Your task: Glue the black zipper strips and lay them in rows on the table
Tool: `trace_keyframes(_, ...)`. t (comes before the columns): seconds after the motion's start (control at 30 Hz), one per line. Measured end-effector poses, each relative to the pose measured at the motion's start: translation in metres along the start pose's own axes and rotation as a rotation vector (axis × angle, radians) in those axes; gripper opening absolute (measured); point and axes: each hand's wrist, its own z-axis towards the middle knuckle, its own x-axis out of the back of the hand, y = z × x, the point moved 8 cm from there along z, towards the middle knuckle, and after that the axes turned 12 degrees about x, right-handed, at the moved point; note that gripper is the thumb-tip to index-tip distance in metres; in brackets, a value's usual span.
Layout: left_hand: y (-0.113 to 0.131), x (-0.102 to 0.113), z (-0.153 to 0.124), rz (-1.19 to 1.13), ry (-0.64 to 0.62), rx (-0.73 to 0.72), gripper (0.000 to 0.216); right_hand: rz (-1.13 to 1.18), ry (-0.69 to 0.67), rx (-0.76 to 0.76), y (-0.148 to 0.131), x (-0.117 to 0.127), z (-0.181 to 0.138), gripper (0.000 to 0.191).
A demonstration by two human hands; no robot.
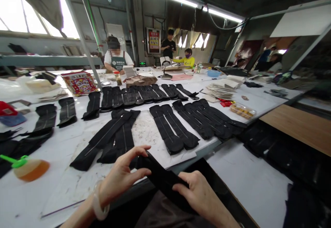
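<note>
Between my two hands, just off the table's near edge, is a dark strip of fabric [162, 178]. My left hand [126, 169], with a pale bangle [99, 200] on its wrist, grips the strip's far end between thumb and fingers. Lower on the same strip, my right hand [192, 190] pinches it, thumb on top and fingers curled beneath. Beyond my hands lie black zippered fabric pieces: a crossed pile [111, 138] on the left, a pair [173, 128] in the middle and an overlapping group [207, 117] to the right.
On the white table [62, 179] stands a squeeze bottle [31, 169] with orange liquid. A long row of black pieces [139, 95] crosses it farther back. At right are paper stacks [219, 90], a clear food box [242, 111] and a wooden board [297, 124]. Several people work beyond.
</note>
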Motion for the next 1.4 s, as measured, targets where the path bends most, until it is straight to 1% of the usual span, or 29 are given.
trace_keyframes(0.1, -0.014, -0.024, 0.002, 0.025, -0.038, -0.022, 0.016, -0.011, -0.1, -0.105, 0.016, -0.008, -0.012, 0.028)
trace_keyframes(0.2, -0.022, -0.04, 0.007, 0.043, -0.11, -0.015, 0.007, -0.036, -0.14, -0.152, 0.026, -0.009, -0.021, 0.028)
trace_keyframes(0.33, -0.023, -0.055, 0.007, 0.03, -0.205, 0.007, 0.009, -0.043, -0.154, -0.206, 0.039, -0.01, -0.034, 0.03)
trace_keyframes(0.47, -0.027, -0.064, 0.003, 0.023, -0.247, 0.056, 0.01, 0.039, -0.169, -0.237, 0.047, -0.013, -0.042, 0.025)
trace_keyframes(0.57, -0.027, -0.067, 0.001, 0.032, -0.238, 0.053, 0.008, 0.169, -0.163, -0.197, 0.044, -0.017, -0.039, 0.014)
trace_keyframes(0.6, -0.027, -0.067, 0.0, 0.038, -0.237, 0.042, 0.007, 0.236, -0.152, -0.171, 0.041, -0.02, -0.036, 0.014)
trace_keyframes(0.67, -0.025, -0.069, -0.003, 0.054, -0.242, 0.016, 0.006, 0.355, -0.121, -0.115, 0.035, -0.027, -0.028, 0.023)
trace_keyframes(0.7, -0.024, -0.07, -0.004, 0.062, -0.248, 0.004, 0.006, 0.385, -0.102, -0.088, 0.032, -0.031, -0.023, 0.023)
trace_keyframes(0.77, -0.024, -0.071, -0.006, 0.075, -0.259, -0.012, 0.007, 0.397, -0.064, -0.045, 0.03, -0.039, -0.016, 0.02)
trace_keyframes(0.87, -0.025, -0.07, -0.008, 0.075, -0.261, -0.016, 0.009, 0.417, -0.008, -0.026, 0.033, -0.051, -0.009, 0.035)
trace_keyframes(0.97, -0.028, -0.068, -0.009, 0.073, -0.253, -0.017, 0.008, 0.506, 0.026, -0.033, 0.034, -0.059, -0.004, 0.031)
trace_keyframes(1.03, -0.028, -0.068, -0.01, 0.079, -0.248, -0.022, 0.008, 0.547, 0.044, -0.017, 0.03, -0.061, 0.001, 0.032)
trace_keyframes(1.17, -0.026, -0.067, -0.011, 0.068, -0.23, -0.04, 0.013, 0.506, 0.105, -0.007, 0.024, -0.061, 0.008, 0.04)
trace_keyframes(1.2, -0.025, -0.064, -0.011, 0.057, -0.212, -0.041, 0.017, 0.484, 0.12, -0.007, 0.023, -0.06, 0.008, 0.04)
trace_keyframes(1.27, -0.026, -0.058, -0.009, 0.034, -0.157, -0.025, 0.032, 0.449, 0.139, -0.008, 0.023, -0.058, 0.007, 0.039)
trace_keyframes(1.33, -0.033, -0.051, -0.008, 0.01, -0.113, 0.039, 0.047, 0.433, 0.148, -0.008, 0.023, -0.056, 0.004, 0.037)
trace_keyframes(1.37, -0.038, -0.05, -0.007, -0.015, -0.113, 0.088, 0.048, 0.431, 0.149, -0.006, 0.022, -0.055, 0.002, 0.037)
trace_keyframes(1.4, -0.043, -0.052, -0.006, -0.057, -0.14, 0.143, 0.045, 0.433, 0.15, -0.004, 0.022, -0.053, 0.001, 0.037)
